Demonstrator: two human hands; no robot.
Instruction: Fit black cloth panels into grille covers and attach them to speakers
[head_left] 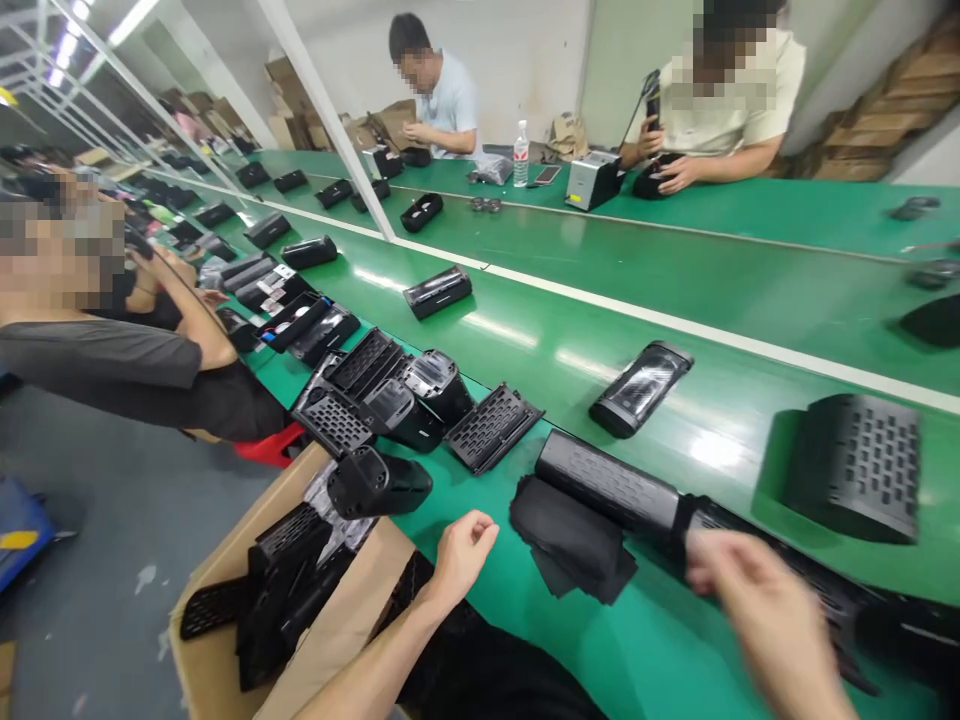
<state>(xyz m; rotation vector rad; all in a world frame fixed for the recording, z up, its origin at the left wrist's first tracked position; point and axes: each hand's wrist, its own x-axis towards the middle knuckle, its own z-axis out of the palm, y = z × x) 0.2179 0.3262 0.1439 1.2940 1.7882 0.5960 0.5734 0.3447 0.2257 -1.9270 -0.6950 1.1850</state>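
My left hand (463, 552) hovers over the green table's near edge, fingers curled in loosely with nothing seen in them. It is closest to a stack of black cloth pieces (574, 537) and a black speaker body (379, 483) at the table edge. My right hand (757, 610) is smeared by motion in front of a long black perforated speaker tube (611, 490); whether it holds anything does not show. A black grille shell (855, 465) stands to the right.
Black grille panels (491, 425) and speaker housings (439, 385) lie ahead on the green conveyor (570, 350). A cardboard box (247, 600) of black parts sits at lower left. A wrapped speaker (641, 388) rides the belt. Other people work at left and across the line.
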